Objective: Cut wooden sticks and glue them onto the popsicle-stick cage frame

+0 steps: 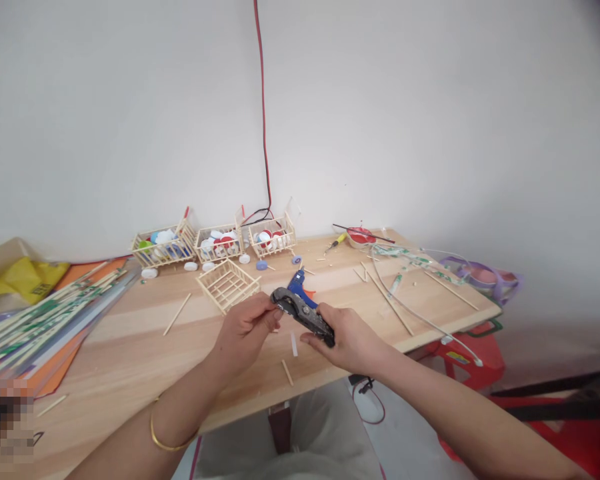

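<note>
My right hand (353,337) is wrapped round the handle end of a dark grey hand cutter (300,311) with a curved head and a screw in its side. Close against that head, the fingers of my left hand (245,333) are pinched; whatever is between them is hidden. Just behind the tool lies a blue glue gun (297,281) with an orange trigger. A small basket frame of thin wooden sticks (229,283) rests beyond my left hand. Below the cutter are a short stick (287,372) and a narrow white strip (294,343).
Three stick carts (164,250) filled with bottle caps stand along the wall. Bundled sticks (45,313) lie at the left on orange sheets. A red bowl (361,237), a yellow-handled tool (339,240) and a white cord (420,310) are at the right. Red stools (473,360) stand beside the table.
</note>
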`<state>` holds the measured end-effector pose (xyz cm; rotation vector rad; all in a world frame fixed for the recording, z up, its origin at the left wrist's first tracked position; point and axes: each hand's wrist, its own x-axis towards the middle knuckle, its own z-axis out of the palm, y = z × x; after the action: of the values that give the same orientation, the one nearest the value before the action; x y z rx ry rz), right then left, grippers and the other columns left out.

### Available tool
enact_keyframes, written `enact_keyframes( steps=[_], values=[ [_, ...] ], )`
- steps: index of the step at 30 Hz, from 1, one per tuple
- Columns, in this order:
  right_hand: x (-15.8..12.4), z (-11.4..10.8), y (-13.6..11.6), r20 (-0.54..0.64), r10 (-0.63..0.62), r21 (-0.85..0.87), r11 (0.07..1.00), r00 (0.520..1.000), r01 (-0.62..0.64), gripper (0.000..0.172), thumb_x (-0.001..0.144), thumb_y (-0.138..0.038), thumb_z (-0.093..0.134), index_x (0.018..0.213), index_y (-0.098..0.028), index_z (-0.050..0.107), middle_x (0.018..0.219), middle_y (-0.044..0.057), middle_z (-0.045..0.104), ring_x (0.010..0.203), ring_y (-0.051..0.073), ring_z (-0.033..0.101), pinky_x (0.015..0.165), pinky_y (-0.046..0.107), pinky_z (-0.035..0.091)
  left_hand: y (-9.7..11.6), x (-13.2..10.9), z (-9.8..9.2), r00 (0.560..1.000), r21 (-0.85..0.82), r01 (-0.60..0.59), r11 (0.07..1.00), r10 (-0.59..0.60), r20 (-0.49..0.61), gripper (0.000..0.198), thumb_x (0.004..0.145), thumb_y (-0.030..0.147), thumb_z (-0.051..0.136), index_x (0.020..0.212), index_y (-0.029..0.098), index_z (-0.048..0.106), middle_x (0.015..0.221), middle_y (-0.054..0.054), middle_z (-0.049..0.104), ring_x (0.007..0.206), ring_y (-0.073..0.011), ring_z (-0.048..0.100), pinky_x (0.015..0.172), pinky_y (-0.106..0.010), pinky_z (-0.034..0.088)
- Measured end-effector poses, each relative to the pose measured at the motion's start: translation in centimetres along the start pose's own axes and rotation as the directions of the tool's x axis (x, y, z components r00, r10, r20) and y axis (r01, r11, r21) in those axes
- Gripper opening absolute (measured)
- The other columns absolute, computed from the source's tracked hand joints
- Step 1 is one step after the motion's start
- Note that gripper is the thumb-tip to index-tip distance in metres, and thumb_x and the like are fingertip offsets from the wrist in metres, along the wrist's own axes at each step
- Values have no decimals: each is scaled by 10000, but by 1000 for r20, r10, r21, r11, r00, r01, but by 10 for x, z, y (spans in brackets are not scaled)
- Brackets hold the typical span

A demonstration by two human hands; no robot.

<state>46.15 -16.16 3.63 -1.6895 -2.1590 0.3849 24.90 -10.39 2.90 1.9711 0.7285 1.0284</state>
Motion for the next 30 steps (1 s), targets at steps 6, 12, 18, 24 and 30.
enact_keyframes(
  steps=[6,12,18,24,30],
  values=[
    [4,1,1,-32,-33,7,999,999,34,253,845,-439,549,779,-198,509,649,6,582,579,162,547,530,237,306,2,2,-3,1000,-31,-7,1000,6,-31,183,895,276,512,847,176,658,704,-15,593,656,-124,569,603,-216,471],
    [6,-13,-2,-103,20,198,980,994,1,243,849,-434,548,841,-194,509,692,-12,558,619,145,519,586,244,384,3,5,-2,993,-251,90,964,-107,-54,201,868,322,568,901,156,677,624,10,568,583,-108,545,600,-235,489],
    [3,-16,-8,-82,11,95,995,997,-4,400,782,-447,641,1070,-193,529,912,56,643,803,214,600,689,299,424,4,4,0,985,-358,153,921,-171,-19,247,859,381,579,871,150,666,619,7,566,588,-117,540,623,-257,488],
    [3,-13,-10,-96,-18,-25,1000,995,16,411,773,-479,647,1042,-184,545,905,73,659,782,225,616,652,294,409,4,3,-3,989,-272,139,952,-149,-16,228,873,346,559,800,154,656,654,-1,569,646,-128,530,661,-257,451],
    [2,-16,-12,-73,-38,-82,996,997,32,383,795,-496,619,1001,-183,538,859,61,662,743,221,623,627,285,393,6,3,-3,990,-251,135,959,-138,5,216,881,329,541,792,155,635,669,1,540,653,-129,521,639,-248,447]
  ],
)
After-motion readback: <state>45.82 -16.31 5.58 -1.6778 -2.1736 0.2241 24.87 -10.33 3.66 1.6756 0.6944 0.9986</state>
